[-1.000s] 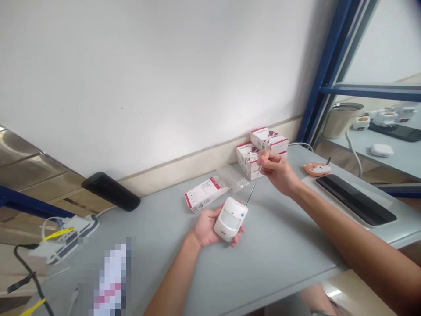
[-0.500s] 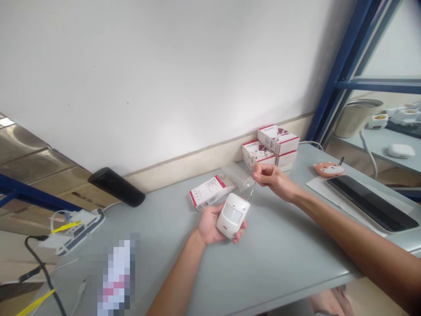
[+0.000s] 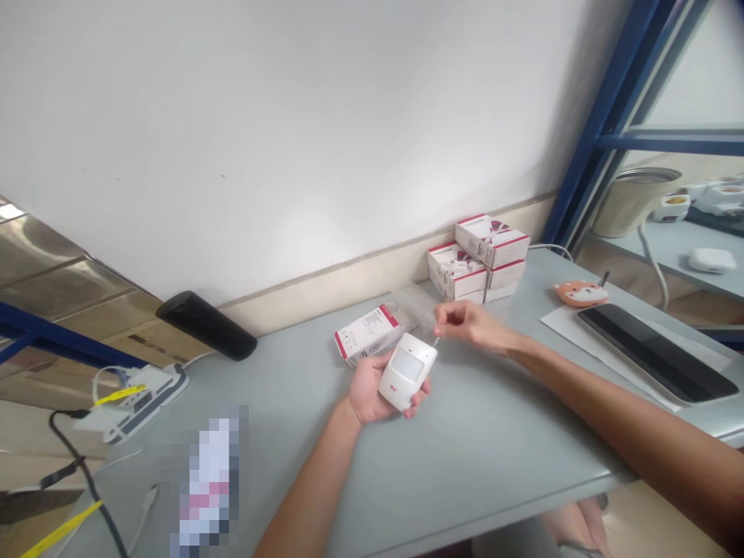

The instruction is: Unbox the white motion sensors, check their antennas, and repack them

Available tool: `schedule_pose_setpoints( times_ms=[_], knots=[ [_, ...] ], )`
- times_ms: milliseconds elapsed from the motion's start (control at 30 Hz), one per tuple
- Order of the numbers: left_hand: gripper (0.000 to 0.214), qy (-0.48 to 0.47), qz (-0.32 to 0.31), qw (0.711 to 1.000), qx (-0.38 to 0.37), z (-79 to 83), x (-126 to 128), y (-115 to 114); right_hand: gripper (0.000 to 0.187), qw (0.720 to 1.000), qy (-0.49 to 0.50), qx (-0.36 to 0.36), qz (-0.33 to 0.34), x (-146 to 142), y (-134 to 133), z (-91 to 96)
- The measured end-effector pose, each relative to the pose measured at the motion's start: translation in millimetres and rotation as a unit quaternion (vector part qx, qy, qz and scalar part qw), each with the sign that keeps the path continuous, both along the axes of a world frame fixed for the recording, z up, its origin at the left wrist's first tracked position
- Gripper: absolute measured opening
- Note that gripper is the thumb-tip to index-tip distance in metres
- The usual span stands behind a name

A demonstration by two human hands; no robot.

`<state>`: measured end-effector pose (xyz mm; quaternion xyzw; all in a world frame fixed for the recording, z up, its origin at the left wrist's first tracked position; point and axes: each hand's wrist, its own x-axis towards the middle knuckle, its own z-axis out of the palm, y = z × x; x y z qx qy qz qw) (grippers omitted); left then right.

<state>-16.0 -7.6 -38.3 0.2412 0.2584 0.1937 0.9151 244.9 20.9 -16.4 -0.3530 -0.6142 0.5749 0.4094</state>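
My left hand (image 3: 372,387) is closed around a white motion sensor (image 3: 407,370) with a frosted window and a small red mark, held just above the grey table (image 3: 494,442). My right hand (image 3: 468,324) pinches the tip of the sensor's thin metal antenna (image 3: 435,340), which sticks out of the sensor's top right corner and shows only a short length. Right behind the sensor lies a red-and-white box (image 3: 366,333) on its side, with a clear plastic bag (image 3: 415,311) beside it.
A stack of red-and-white boxes (image 3: 480,256) stands against the wall. An orange fox-shaped item (image 3: 580,294) and a black tablet (image 3: 656,353) on white paper lie at right. A black cylinder (image 3: 206,325) and a power strip (image 3: 142,391) with cables are at left. A blue frame (image 3: 610,116) rises at right.
My right hand came down toward the sensor, and the visible antenna grew much shorter. The left hand kept hold of the sensor and tilted it slightly.
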Motion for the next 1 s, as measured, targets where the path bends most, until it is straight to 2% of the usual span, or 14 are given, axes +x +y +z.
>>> schedule_pose_setpoints(
  times_ms=[100, 167, 200, 267, 300, 367, 467, 533, 633, 733, 800, 900, 933, 1000],
  knots=[
    [0.052, 0.004, 0.008, 1.0, -0.004, 0.0, 0.6, 0.5, 0.059, 0.999, -0.008, -0.009, 0.044, -10.3, -0.7, -10.6],
    [0.052, 0.004, 0.015, 1.0, -0.004, 1.7, 2.2, 0.1, 0.057, 0.999, -0.017, -0.001, 0.046, -12.5, -0.8, -14.2],
    [0.051, 0.004, 0.024, 1.0, -0.003, 3.1, 3.4, -0.3, 0.054, 0.999, -0.031, 0.016, 0.038, -12.1, -0.9, -14.4],
    [0.051, 0.002, 0.061, 0.998, -0.003, 7.0, 6.5, -1.1, 0.047, 0.99, -0.097, 0.1, -0.013, -9.2, -1.6, -12.4],
    [0.05, 0.0, 0.085, 0.996, -0.002, 9.2, 8.1, -1.4, 0.044, 0.975, -0.148, 0.16, -0.049, -7.2, -2.0, -11.0],
    [0.047, -0.004, 0.136, 0.991, 0.006, 13.6, 10.5, -1.7, 0.037, 0.919, -0.26, 0.268, -0.13, -3.1, -2.6, -9.4],
    [0.044, -0.005, 0.193, 0.981, 0.028, 18.2, 11.5, -1.6, 0.041, 0.838, -0.385, 0.338, -0.187, 0.5, -1.1, -14.1],
    [0.043, -0.005, 0.207, 0.978, 0.037, 19.1, 11.0, -1.4, 0.043, 0.806, -0.437, 0.355, -0.182, -0.1, 0.2, -19.3],
    [0.045, -0.008, 0.21, 0.977, 0.042, 18.6, 10.2, -1.7, 0.023, 0.785, -0.448, 0.379, -0.2, -3.6, -1.1, -18.4],
    [0.045, -0.01, 0.213, 0.976, 0.047, 17.6, 10.4, -1.9, 0.021, 0.8, -0.345, 0.409, -0.27, -2.9, -6.3, -0.4],
    [0.045, -0.01, 0.216, 0.975, 0.055, 17.0, 10.6, -1.6, 0.021, 0.845, -0.233, 0.385, -0.29, 2.8, -8.3, 15.4],
    [0.045, -0.004, 0.215, 0.975, 0.063, 16.0, 10.3, -0.8, 0.025, 0.935, -0.038, 0.225, -0.272, 16.2, -5.0, 31.3],
    [0.045, -0.002, 0.214, 0.975, 0.063, 15.6, 10.0, -0.7, 0.026, 0.953, 0.024, 0.164, -0.255, 20.6, -2.5, 33.6],
    [0.047, 0.004, 0.212, 0.975, 0.065, 15.1, 9.5, -0.8, 0.024, 0.968, 0.121, 0.071, -0.209, 27.8, 2.9, 34.7]
  ],
)
